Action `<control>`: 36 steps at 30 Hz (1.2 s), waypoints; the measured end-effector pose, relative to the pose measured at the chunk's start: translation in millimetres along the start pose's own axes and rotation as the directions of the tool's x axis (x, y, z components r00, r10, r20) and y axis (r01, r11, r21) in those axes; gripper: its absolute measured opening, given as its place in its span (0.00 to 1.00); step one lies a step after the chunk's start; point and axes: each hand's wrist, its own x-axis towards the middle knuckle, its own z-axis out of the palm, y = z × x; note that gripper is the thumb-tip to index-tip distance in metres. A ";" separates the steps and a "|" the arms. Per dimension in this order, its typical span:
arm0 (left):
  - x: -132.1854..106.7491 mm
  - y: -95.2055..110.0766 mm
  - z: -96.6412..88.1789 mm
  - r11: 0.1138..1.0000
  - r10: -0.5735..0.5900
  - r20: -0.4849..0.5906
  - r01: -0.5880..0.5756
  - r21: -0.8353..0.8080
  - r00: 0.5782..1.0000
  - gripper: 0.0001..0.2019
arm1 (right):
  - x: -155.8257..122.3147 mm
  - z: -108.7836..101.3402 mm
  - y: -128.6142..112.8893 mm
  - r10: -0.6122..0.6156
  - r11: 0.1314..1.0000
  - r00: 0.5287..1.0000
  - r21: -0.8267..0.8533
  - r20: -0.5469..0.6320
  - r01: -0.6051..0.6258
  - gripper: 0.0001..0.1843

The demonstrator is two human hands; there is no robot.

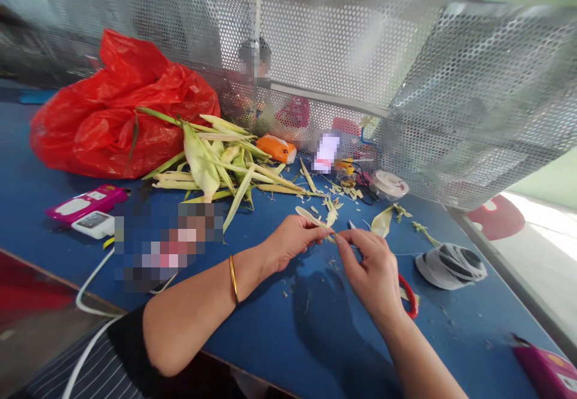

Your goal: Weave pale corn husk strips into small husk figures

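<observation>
My left hand [293, 240] pinches a pale, narrow corn husk piece [311, 216] between thumb and fingers, its rounded end pointing up and left. At the piece's lower end my right hand [367, 261] is closed, thumb against forefinger; what lies in that pinch is too small to make out. A thin thread seems to run from behind the right hand to a spool of white and dark thread [451, 265]. Partly hidden under the right hand are red-handled scissors [410, 297]. Beyond the hands lies a heap of corn husks [202, 167].
A red plastic bag [130, 110] stands behind the husks. Further back are an orange tissue pack [276, 148], a lit phone [326, 152] and a roll of white tape [390, 184]. A white cable [85, 291] hangs over the front edge. Perforated metal panels [324, 44] border the table.
</observation>
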 end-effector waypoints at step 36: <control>-6.2 -1.5 4.8 0.994 -0.105 0.174 0.097 0.057 0.979 0.19 | 12.7 10.6 34.2 0.659 0.616 0.751 0.540 0.045 -0.574 0.26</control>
